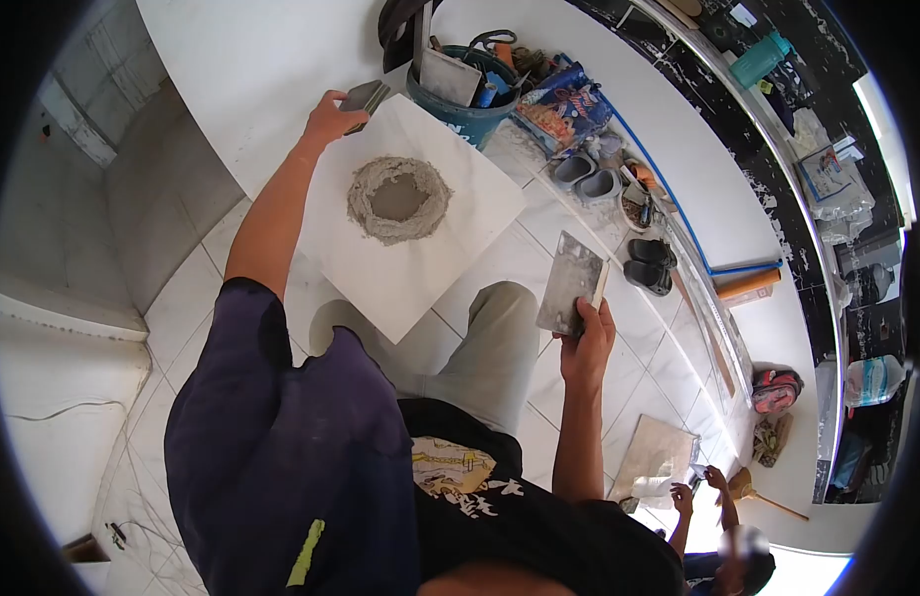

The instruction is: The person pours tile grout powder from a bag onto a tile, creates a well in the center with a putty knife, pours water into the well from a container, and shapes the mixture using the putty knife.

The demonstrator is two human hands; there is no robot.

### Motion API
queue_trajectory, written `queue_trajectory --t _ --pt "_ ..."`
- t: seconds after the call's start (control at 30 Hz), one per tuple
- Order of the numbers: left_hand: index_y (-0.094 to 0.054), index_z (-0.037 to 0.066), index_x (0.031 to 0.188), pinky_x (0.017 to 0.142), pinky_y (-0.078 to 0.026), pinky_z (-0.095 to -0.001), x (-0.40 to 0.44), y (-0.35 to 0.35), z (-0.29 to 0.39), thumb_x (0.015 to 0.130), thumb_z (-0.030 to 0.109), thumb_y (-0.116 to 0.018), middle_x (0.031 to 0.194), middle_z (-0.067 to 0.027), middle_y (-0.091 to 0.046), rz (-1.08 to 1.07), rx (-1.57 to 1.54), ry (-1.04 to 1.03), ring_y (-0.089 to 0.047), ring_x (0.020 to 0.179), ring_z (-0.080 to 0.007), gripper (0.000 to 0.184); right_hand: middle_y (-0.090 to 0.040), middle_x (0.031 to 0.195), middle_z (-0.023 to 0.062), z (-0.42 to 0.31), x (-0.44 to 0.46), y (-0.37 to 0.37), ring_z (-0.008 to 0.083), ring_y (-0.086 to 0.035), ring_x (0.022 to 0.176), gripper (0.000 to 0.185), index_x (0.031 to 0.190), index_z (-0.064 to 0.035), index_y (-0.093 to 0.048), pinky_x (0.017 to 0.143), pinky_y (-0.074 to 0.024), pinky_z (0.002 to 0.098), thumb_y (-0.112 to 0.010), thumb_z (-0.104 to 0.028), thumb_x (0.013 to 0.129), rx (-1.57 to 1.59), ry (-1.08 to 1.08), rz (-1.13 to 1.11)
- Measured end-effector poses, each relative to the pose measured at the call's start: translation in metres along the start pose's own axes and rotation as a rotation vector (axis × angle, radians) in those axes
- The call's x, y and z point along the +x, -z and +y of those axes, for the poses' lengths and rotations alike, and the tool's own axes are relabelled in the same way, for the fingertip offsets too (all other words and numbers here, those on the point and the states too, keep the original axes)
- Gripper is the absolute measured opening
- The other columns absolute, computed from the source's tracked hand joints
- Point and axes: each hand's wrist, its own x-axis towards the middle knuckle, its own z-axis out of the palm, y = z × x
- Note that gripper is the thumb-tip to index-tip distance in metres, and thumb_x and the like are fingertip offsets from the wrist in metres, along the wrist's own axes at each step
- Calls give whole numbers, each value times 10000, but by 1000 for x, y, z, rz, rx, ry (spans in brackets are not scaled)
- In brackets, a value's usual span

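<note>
My left hand (331, 118) is closed on a small dark block with layered edges (365, 97), above the upper left edge of a pale square board (460, 214). A ring of grey, wet-looking mortar (432, 211) lies on the board, with a darker, smoother pool (398, 197) in its middle. To the right of the board, my right hand (589, 348) grips a flat rectangular trowel (571, 283), its grey-smeared face turned up. Neither tool touches the mortar.
A dark bucket of tools (465, 104) stands beyond the board. Grey clogs (599, 185), black clogs (649, 266) and a printed bag (569, 104) line the right side. Another person (743, 566) works at lower right near a second board (651, 457).
</note>
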Motion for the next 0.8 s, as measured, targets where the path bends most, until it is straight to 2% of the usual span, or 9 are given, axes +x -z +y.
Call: queue_trajectory --t 0.03,0.07,0.2,0.33,0.4,0.47,0.57,0.77,0.8 --pt "-449 77 1406 851 -559 -348 -18 9 -9 690 409 -840 1173 -143 -631 -1 -399 5 -642 1016 -225 881 -651 882 71 1 2 -4 151 -620 640 184 1113 -7 -557 493 -487 301 -575 -92 951 33 23 -20" --pt "-403 91 1461 870 -558 -382 -42 20 -21 789 389 -785 1245 -154 -599 -50 -674 -29 -635 1046 -274 828 -651 884 68 1 7 -8 149 -620 652 193 1120 -8 -558 497 -484 302 -581 -98 952 1 29 -42" --pt "-393 25 1474 887 -545 -385 -176 52 -53 916 279 -636 1376 -212 -537 -353 -1467 -57 -589 1143 -293 659 -646 884 63 8 45 -38 141 -617 682 210 1102 3 -580 514 -495 301 -609 -133 944 -161 39 -151" --pt "-429 -12 1434 814 -552 -369 -269 46 -75 915 248 -618 1375 -219 -545 -280 -1541 -26 -615 1096 -281 611 -645 884 52 42 112 -73 128 -601 673 233 1092 3 -606 518 -531 288 -624 -159 926 -474 38 -229" --pt "-508 2 1368 754 -566 -346 -306 34 -81 891 265 -630 1266 -171 -628 12 -1288 71 -648 1033 -246 558 -644 881 54 64 148 -80 130 -595 667 244 1083 8 -614 513 -541 289 -634 -167 915 -564 64 -244" --pt "-535 4 1339 718 -568 -331 -342 13 -83 887 249 -634 1201 -157 -658 94 -1254 193 -660 1000 -232 524 -651 769 145 77 170 -91 211 -653 588 266 1001 55 -610 456 -541 357 -638 -170 860 -816 164 -218" --pt "-559 17 1281 728 -569 -345 -384 -14 -81 882 211 -653 1167 -117 -657 117 -1220 280 -658 1007 -226 453 -647 704 177 88 186 -103 266 -660 506 291 997 71 -605 457 -549 369 -615 -166 829 -925 240 -241" --pt "-542 52 1270 796 -561 -406 -403 -47 -77 870 198 -704 1131 -78 -635 75 -1152 362 -650 1039 -228 455 -672 723 194 96 185 -145 286 -662 478 325 1026 86 -618 465 -557 377 -579 -158 815 -977 267 -321" --pt "-529 63 1293 806 -560 -414 -401 -50 -74 866 207 -719 1157 -80 -629 65 -1123 353 -645 1055 -230 489 -704 887 203 92 184 -150 254 -706 668 368 1086 70 -640 480 -588 346 -649 -184 820 -1025 189 -338"
